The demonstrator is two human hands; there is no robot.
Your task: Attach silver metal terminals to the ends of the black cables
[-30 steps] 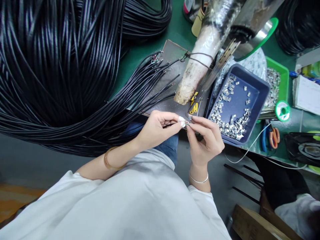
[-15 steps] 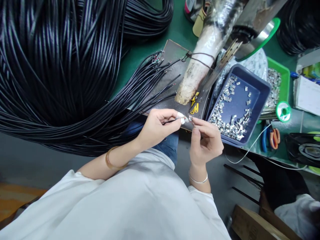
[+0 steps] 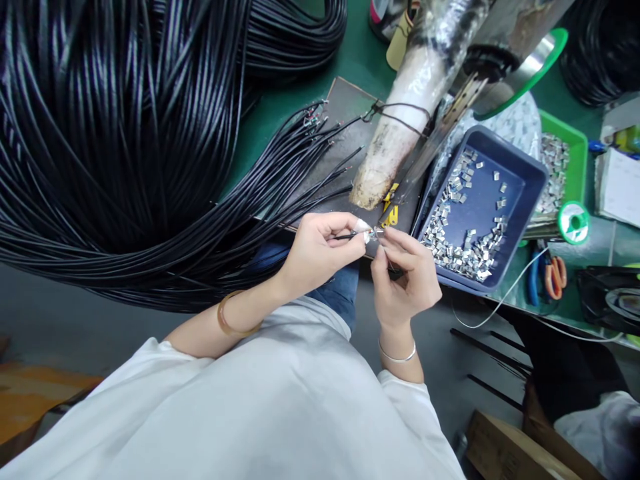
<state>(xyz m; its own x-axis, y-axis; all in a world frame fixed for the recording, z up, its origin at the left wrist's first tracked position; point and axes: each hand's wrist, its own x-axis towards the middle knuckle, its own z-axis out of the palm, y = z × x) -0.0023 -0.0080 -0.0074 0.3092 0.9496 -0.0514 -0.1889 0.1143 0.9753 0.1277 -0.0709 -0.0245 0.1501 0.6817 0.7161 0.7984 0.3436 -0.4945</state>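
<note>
My left hand [image 3: 327, 248] pinches the end of a black cable [image 3: 344, 236] between thumb and forefinger, with white wrapping on the fingertips. Thin wire ends show at the cable's tip. Right against them, my right hand [image 3: 407, 273] pinches a small silvery metal connector [image 3: 378, 233]; its fingertips hide part of it. Whether the wires sit inside the connector is too small to tell. Beside the right hand, a dark blue tray [image 3: 530, 175] holds many similar metal pieces [image 3: 463, 257]. The bundle of black cables [image 3: 280, 177] lies with stripped ends near the left hand.
A plastic-wrapped pipe [image 3: 395, 127] slants down over the work board [image 3: 345, 100], near a yellow tool [image 3: 391, 208]. Large cable coils [image 3: 115, 127] fill the left. At right are a green tray [image 3: 577, 153], a solder spool [image 3: 573, 223], orange-handled pliers [image 3: 555, 277] and a seated person's leg [image 3: 565, 360].
My right hand has shifted slightly left, bringing the metal connector up against the cable's wire ends. The left hand stays nearly in place, still pinching the cable. The view has moved a little.
</note>
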